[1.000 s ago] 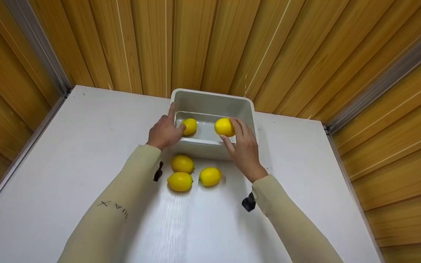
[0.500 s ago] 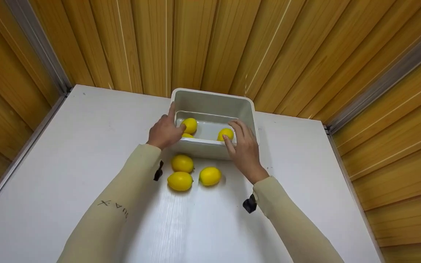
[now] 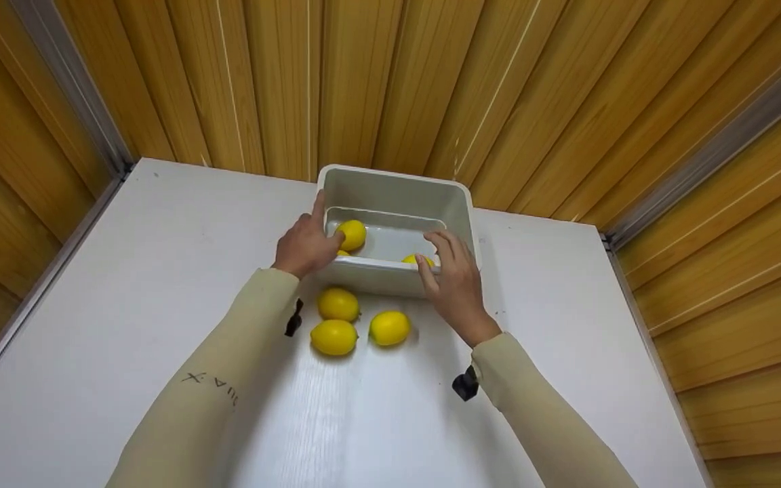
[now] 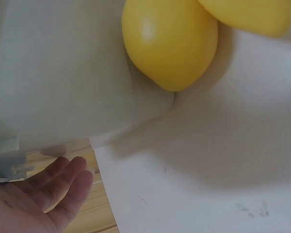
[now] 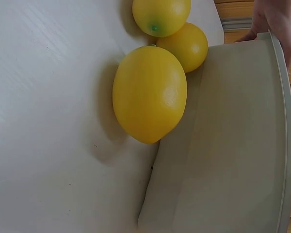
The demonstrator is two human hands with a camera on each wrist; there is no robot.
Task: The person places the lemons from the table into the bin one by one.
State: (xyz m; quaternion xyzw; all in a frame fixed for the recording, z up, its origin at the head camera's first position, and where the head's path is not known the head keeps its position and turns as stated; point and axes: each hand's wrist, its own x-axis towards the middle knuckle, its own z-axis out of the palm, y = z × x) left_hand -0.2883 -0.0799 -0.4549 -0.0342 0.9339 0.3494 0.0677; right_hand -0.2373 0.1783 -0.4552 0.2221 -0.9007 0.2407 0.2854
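A pale grey plastic box [image 3: 390, 279] stands at the back of the white table. My left hand [image 3: 306, 245] holds its left side, thumb over the rim and the other fingers [image 4: 77, 194] along the outside. Inside, a lemon [image 3: 352, 235] lies by that thumb, with a sliver of another yellow fruit below it. My right hand [image 3: 456, 285] is over the front right rim, fingers loosely bent and apart. Just beneath them, a lemon [image 3: 417, 259] shows above the front wall, mostly hidden by it. The right wrist view does not show the right hand.
In front of the box lie three more lemons: one close to its wall [image 3: 338, 304], a lemon [image 3: 334, 337] nearer me, and a lemon [image 3: 390, 328] to the right. Wood-patterned panels [image 3: 377, 81] rise behind the table [image 3: 553, 318] and at both sides.
My right hand has let go of a lemon, which has dropped into the box and settled against the front wall. The hand has lowered slightly. My left hand has stayed put.
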